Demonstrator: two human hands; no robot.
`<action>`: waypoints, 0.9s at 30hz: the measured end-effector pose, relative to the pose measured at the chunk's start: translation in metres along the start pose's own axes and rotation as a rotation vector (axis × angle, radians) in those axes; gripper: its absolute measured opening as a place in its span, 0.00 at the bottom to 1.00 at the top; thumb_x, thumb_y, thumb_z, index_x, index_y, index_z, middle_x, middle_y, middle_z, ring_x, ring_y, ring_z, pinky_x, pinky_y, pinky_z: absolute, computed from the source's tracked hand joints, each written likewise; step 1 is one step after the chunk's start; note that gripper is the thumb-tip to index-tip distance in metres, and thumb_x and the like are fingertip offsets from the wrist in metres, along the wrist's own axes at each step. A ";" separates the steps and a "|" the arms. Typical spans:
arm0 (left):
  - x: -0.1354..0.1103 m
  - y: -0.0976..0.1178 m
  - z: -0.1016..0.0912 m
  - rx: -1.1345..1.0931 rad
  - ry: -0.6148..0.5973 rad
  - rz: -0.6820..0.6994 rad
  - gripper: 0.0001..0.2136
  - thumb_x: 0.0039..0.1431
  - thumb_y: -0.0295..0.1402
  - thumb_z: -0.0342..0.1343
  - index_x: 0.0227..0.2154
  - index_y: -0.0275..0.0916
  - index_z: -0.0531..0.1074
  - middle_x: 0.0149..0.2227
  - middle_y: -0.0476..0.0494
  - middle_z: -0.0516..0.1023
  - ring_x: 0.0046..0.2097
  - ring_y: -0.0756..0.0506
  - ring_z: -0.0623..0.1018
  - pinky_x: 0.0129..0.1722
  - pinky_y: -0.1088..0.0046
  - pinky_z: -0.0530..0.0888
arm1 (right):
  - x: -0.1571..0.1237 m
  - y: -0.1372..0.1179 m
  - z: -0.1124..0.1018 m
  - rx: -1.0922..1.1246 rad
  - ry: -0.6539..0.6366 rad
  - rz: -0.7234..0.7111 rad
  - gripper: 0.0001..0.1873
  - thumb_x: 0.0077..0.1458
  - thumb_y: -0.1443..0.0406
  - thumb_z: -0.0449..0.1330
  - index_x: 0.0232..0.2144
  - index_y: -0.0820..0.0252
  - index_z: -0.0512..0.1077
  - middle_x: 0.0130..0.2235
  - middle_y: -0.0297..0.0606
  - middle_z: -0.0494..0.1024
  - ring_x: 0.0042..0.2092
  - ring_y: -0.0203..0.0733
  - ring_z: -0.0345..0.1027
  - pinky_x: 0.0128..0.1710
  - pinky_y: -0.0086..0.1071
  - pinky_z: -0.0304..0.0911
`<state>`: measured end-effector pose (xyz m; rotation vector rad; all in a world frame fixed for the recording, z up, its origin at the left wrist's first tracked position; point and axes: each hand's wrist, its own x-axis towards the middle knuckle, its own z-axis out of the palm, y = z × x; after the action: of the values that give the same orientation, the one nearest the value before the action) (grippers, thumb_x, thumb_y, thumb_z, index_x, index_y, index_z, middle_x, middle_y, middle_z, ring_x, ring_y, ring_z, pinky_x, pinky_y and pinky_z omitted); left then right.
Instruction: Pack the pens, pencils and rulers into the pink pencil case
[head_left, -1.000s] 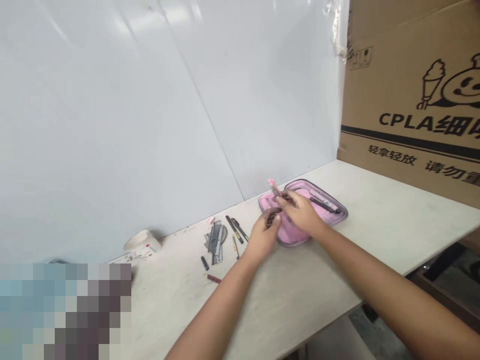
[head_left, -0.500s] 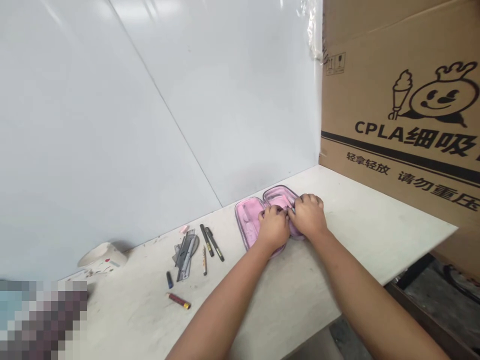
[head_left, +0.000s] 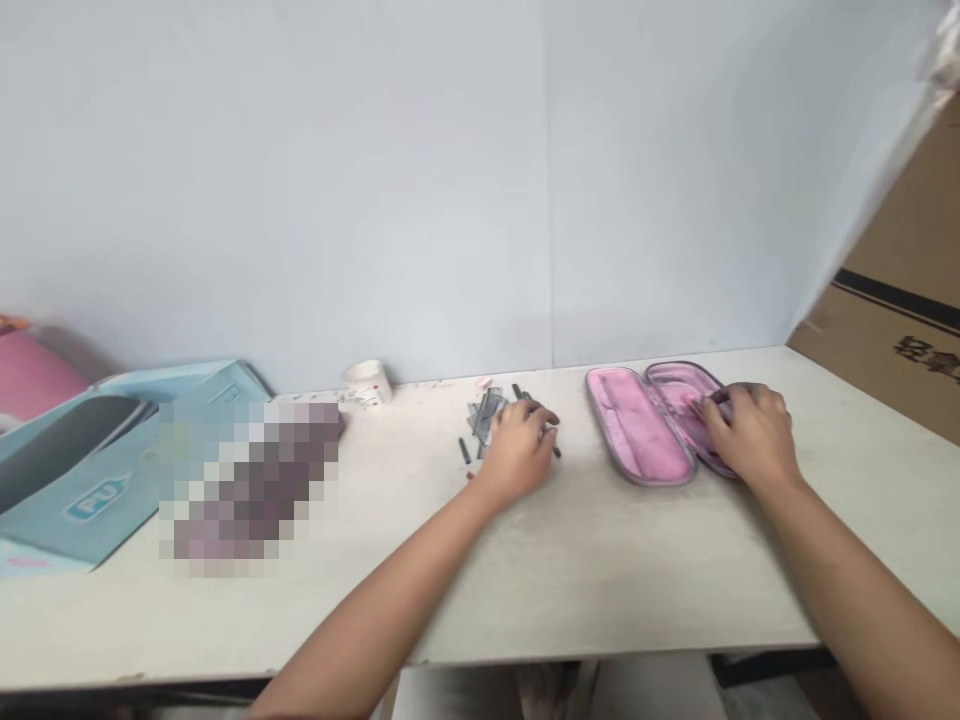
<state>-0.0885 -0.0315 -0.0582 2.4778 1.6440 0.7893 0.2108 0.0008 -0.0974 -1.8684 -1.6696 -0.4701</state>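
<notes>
The left hand curls loosely over pens and rulers. The right hand bends over the open pink pencil case on the table — can't tell what either holds. A blue folder says "PU".

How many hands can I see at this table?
2. The left hand is right beside the grey rulers; the right hand is over the right half of the open pink pencil case. No others show.
</notes>
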 end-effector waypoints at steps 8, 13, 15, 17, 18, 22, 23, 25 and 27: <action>-0.053 -0.103 -0.038 0.069 0.059 -0.361 0.12 0.58 0.32 0.44 0.40 0.40 0.70 0.45 0.39 0.69 0.50 0.40 0.67 0.49 0.57 0.63 | -0.020 -0.174 -0.013 0.279 -0.206 -0.536 0.15 0.57 0.62 0.48 0.35 0.63 0.71 0.40 0.47 0.69 0.45 0.47 0.59 0.46 0.38 0.54; -0.059 -0.122 -0.037 0.079 0.080 -0.429 0.11 0.58 0.32 0.43 0.37 0.39 0.71 0.42 0.39 0.71 0.48 0.40 0.69 0.47 0.60 0.65 | -0.033 -0.263 -0.007 0.224 -0.365 -0.714 0.17 0.56 0.59 0.49 0.36 0.63 0.73 0.46 0.49 0.67 0.52 0.52 0.53 0.50 0.43 0.51; -0.057 -0.123 -0.036 0.071 0.096 -0.416 0.11 0.58 0.31 0.43 0.36 0.38 0.71 0.41 0.39 0.72 0.47 0.40 0.69 0.46 0.62 0.65 | -0.035 -0.279 -0.002 0.147 -0.435 -0.749 0.18 0.53 0.58 0.52 0.35 0.66 0.74 0.47 0.53 0.66 0.54 0.56 0.51 0.52 0.47 0.49; -0.056 -0.122 -0.035 0.013 0.110 -0.393 0.10 0.57 0.31 0.44 0.34 0.37 0.71 0.38 0.39 0.73 0.45 0.41 0.70 0.45 0.64 0.65 | -0.036 -0.286 0.002 0.104 -0.494 -0.785 0.18 0.49 0.58 0.55 0.35 0.68 0.74 0.47 0.56 0.66 0.54 0.58 0.51 0.53 0.50 0.46; -0.056 -0.121 -0.035 -0.045 0.116 -0.394 0.10 0.57 0.32 0.45 0.33 0.37 0.71 0.36 0.39 0.73 0.43 0.42 0.71 0.43 0.65 0.66 | -0.036 -0.288 0.003 0.104 -0.500 -0.795 0.18 0.48 0.59 0.56 0.35 0.69 0.74 0.47 0.56 0.66 0.54 0.58 0.51 0.54 0.50 0.45; -0.056 -0.116 -0.035 -0.477 0.136 -0.474 0.11 0.54 0.41 0.50 0.30 0.36 0.68 0.27 0.45 0.72 0.31 0.47 0.71 0.34 0.70 0.66 | -0.037 -0.283 0.001 0.235 -0.312 -0.781 0.17 0.50 0.61 0.54 0.38 0.69 0.72 0.46 0.52 0.66 0.54 0.54 0.51 0.56 0.46 0.46; -0.056 -0.114 -0.035 -0.619 0.132 -0.471 0.12 0.53 0.42 0.52 0.29 0.36 0.67 0.25 0.47 0.71 0.29 0.48 0.70 0.32 0.72 0.66 | -0.038 -0.279 0.000 0.278 -0.248 -0.788 0.17 0.50 0.62 0.53 0.39 0.69 0.71 0.47 0.51 0.66 0.55 0.54 0.51 0.56 0.45 0.47; -0.056 -0.108 -0.036 -0.886 0.114 -0.420 0.13 0.50 0.42 0.55 0.27 0.36 0.67 0.24 0.49 0.70 0.27 0.51 0.69 0.30 0.74 0.65 | -0.039 -0.270 -0.003 0.353 -0.142 -0.820 0.15 0.52 0.63 0.53 0.39 0.67 0.70 0.46 0.50 0.67 0.56 0.52 0.50 0.56 0.44 0.49; -0.056 -0.099 -0.037 -1.054 0.102 -0.377 0.11 0.47 0.39 0.58 0.27 0.35 0.68 0.25 0.49 0.71 0.27 0.52 0.69 0.30 0.75 0.65 | -0.041 -0.257 -0.006 0.408 -0.065 -0.847 0.12 0.52 0.64 0.53 0.37 0.66 0.70 0.45 0.49 0.68 0.56 0.51 0.51 0.56 0.45 0.49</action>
<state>-0.2056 -0.0461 -0.0797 1.3771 1.1602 1.2785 -0.0468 -0.0227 -0.0696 -0.8394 -2.3494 -0.3468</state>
